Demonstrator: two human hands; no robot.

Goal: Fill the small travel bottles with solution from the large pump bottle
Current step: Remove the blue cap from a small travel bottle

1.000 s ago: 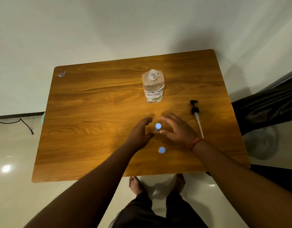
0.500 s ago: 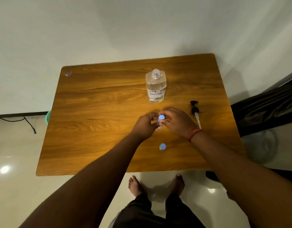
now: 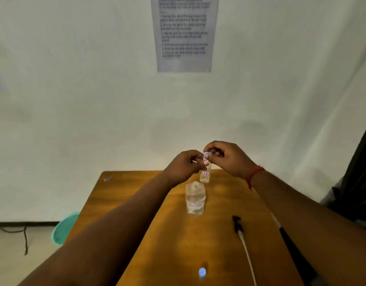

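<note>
Both hands are raised above the far part of the wooden table [image 3: 136, 213], holding one small clear travel bottle [image 3: 205, 174] between them in the air. The left hand [image 3: 183, 165] grips the bottle near its neck with curled fingers, and the bottle hangs upright below them, its red-outlined label facing the camera. The right hand [image 3: 226, 157] pinches the blue cap [image 3: 206, 155] at the top of that bottle between thumb and fingertips; a red band [image 3: 255, 174] circles the right wrist. Directly below the held bottle, the large clear bottle [image 3: 195, 200] stands upright on the table with liquid inside and no pump on its neck. The pump head [image 3: 237, 222] lies on the table to the right of it, its white tube [image 3: 248, 256] running toward the near edge. A second small bottle with a blue cap [image 3: 202, 272] stands near the bottom of the view, well apart from the others. A printed sheet [image 3: 184, 34] hangs on the wall behind, its text too blurred to read, and a green tub [image 3: 63, 230] sits on the floor left of the table.
</note>
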